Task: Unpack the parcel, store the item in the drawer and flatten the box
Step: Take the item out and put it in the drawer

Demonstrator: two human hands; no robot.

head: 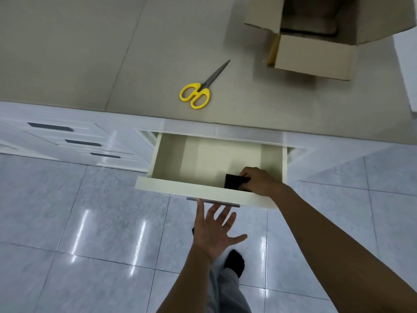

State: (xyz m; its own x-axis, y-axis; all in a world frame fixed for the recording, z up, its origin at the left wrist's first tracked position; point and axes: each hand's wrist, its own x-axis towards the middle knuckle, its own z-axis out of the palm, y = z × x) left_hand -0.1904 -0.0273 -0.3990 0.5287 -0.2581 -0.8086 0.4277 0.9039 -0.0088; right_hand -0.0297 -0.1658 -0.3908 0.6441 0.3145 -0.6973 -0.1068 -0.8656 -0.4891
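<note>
The cream drawer (pixel 180 188) stands pulled out from under the counter. My right hand (pixel 259 179) reaches inside it at the front right and grips a small flat black item (pixel 232 181), low in the drawer. My left hand (pixel 213 229) hovers palm up with fingers spread, just below the drawer's metal handle (pixel 213 202), fingertips close to it. The cardboard box (pixel 316 53) sits on the counter at the far right with its flaps open.
Yellow-handled scissors (pixel 198 91) lie on the beige counter, left of the box. More white drawers (pixel 67 141) with dark handles are at left. Glossy grey floor tiles and my leg and dark-socked foot (pixel 234 263) are below.
</note>
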